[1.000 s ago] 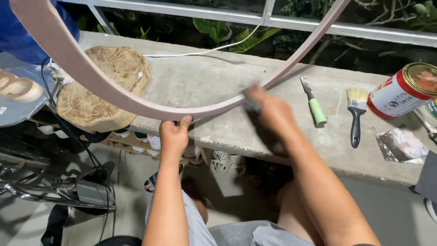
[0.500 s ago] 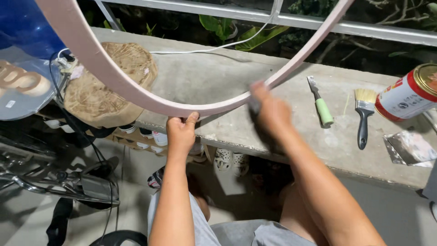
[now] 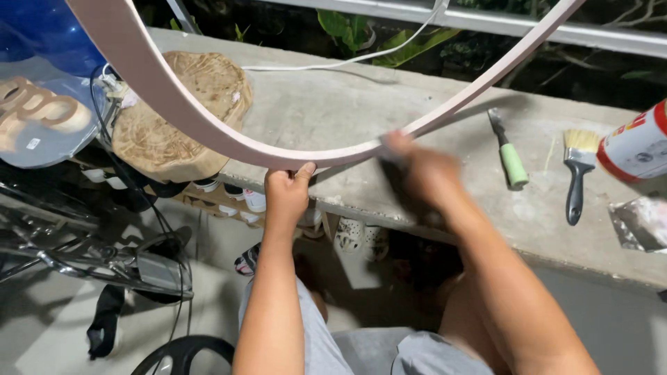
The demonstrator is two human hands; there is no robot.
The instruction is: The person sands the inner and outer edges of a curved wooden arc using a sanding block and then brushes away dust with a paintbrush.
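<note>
Concrete ledge [image 3: 389, 111] under a white railing, dark foliage behind; a person sits before it, seen from above.

Left hand [image 3: 287, 191] — fingers curled shut round the lowest part of a large pale pink curved frame [image 3: 208, 139], thumb on the upper face, gripping it just at the ledge's front edge. The frame sweeps up and out of view at both sides, its bottom arc lying on or just above the concrete.

Right hand [image 3: 424, 173] — blurred, pressed to the frame's right-hand run; whether the fingers are closed on something cannot be told.

Likely trouble: the frame is steadied at one point only, close to the edge, so a hard stroke from the blurred hand could probably twist it out of the grip or slide it off the ledge. A wide sweep might also reach the tools lying to the right.

To the right, well apart from the hands: a green-handled scraper [image 3: 511, 156], a dark-handled paintbrush [image 3: 575, 173], and a tin [image 3: 636, 149] on its side with a red and white label. A crumpled clear wrapper [image 3: 639, 222] lies below the tin. At left, a round straw hat [image 3: 180, 114] rests on the ledge corner.
</note>
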